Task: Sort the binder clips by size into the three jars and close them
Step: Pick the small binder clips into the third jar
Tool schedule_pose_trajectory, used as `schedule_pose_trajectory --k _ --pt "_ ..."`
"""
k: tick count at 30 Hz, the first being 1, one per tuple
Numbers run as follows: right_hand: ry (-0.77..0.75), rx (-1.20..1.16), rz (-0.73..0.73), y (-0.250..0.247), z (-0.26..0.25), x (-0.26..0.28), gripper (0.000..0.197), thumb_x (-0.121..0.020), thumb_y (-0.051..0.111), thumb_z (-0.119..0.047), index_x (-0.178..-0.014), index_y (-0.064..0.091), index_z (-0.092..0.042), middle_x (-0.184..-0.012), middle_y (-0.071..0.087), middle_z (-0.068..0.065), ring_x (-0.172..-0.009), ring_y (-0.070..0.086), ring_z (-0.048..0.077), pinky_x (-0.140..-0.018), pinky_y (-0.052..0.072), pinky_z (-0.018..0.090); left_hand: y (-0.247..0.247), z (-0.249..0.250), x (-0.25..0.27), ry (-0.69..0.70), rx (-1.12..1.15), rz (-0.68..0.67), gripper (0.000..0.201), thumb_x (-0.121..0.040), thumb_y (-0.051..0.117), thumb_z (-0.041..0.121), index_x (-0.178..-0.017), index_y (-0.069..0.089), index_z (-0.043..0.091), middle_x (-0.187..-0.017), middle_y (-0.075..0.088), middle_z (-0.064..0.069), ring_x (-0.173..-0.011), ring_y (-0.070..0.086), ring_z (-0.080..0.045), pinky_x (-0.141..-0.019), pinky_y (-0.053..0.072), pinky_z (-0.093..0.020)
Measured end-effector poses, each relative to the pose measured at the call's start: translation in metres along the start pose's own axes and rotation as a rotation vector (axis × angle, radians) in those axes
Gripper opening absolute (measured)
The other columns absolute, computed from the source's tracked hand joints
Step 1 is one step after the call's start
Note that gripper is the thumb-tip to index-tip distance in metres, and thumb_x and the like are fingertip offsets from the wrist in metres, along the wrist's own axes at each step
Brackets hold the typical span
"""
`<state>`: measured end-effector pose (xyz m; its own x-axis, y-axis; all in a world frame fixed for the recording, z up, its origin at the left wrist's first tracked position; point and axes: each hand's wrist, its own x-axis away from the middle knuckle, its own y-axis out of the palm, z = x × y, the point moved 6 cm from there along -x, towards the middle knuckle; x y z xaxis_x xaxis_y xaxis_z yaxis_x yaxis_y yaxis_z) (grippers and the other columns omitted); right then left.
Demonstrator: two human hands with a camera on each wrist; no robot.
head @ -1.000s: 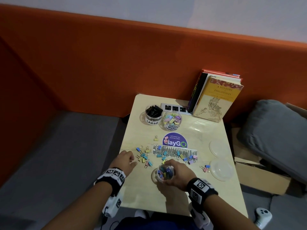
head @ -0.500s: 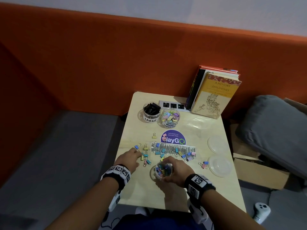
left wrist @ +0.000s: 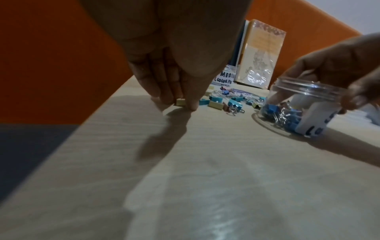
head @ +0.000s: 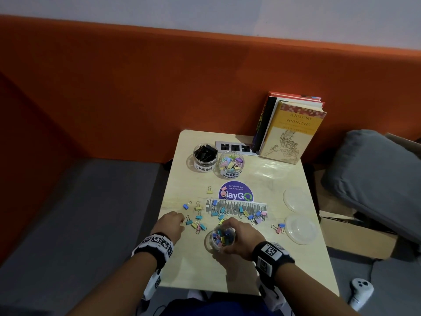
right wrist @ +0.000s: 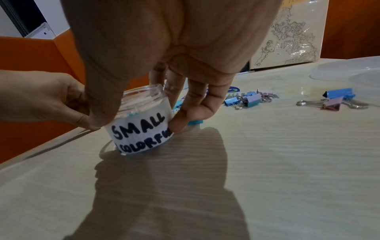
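Observation:
My right hand (head: 241,236) grips the clear jar (head: 222,238) labelled SMALL COLORFUL (right wrist: 141,128), thumb and fingers around its wall. The jar stands tilted on the table's near middle, open, with several small clips inside. Just left of it, my left hand (head: 170,222) pinches a small yellow clip (left wrist: 180,102) against the tabletop. Several loose coloured clips (head: 218,213) lie scattered beyond both hands. At the back stand the open LARGE jar (head: 205,156) of black clips and the open MEDIUM jar (head: 231,164) of coloured ones.
Two clear lids (head: 296,199) (head: 300,229) lie at the table's right edge. Books (head: 293,131) and a power strip (head: 234,147) fill the back. A grey cushion (head: 382,179), a cardboard box (head: 355,238) and a white controller (head: 361,290) lie off to the right. Bare wooden tabletop (head: 250,270) lies near me.
My left hand has edged forward into the left cluster of clips and its fingertips have come down on a yellow one. The right hand keeps holding the small jar in place.

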<state>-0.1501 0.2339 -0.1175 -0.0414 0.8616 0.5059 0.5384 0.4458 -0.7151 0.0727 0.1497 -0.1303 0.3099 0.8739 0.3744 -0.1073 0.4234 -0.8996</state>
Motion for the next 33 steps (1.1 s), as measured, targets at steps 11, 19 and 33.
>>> schedule_pose_trajectory --k 11,19,33 --pt "-0.017 -0.029 0.003 -0.001 -0.002 0.001 0.066 -0.067 0.082 -0.049 -0.121 0.046 -0.038 -0.123 0.061 -0.007 -0.102 0.059 0.016 -0.085 0.053 0.033 -0.039 0.065 0.016 0.299 0.248 0.117 0.023 -0.094 0.055 0.019 -0.11 0.071 0.018 -0.108 0.071 0.0 -0.098 0.064 -0.016 -0.089 0.05 -0.027" --pt "-0.031 -0.04 0.014 -0.002 -0.002 0.002 0.069 -0.069 0.082 -0.046 -0.125 0.045 -0.033 -0.125 0.06 -0.004 -0.104 0.058 0.018 -0.084 0.051 0.032 -0.024 0.073 0.004 0.281 0.296 0.042 0.03 -0.099 0.051 0.024 -0.128 0.061 0.024 -0.122 0.067 0.003 -0.109 0.063 -0.017 -0.095 0.049 -0.031" --pt "-0.026 -0.07 0.001 0.0 -0.001 -0.001 0.069 -0.069 0.083 -0.047 -0.125 0.044 -0.035 -0.125 0.06 -0.005 -0.105 0.058 0.018 -0.088 0.051 0.033 0.008 0.035 -0.004 0.17 -0.101 -0.077 0.03 -0.096 0.058 0.034 -0.125 0.057 0.026 -0.124 0.053 -0.001 -0.109 0.057 -0.025 -0.091 0.048 -0.035"
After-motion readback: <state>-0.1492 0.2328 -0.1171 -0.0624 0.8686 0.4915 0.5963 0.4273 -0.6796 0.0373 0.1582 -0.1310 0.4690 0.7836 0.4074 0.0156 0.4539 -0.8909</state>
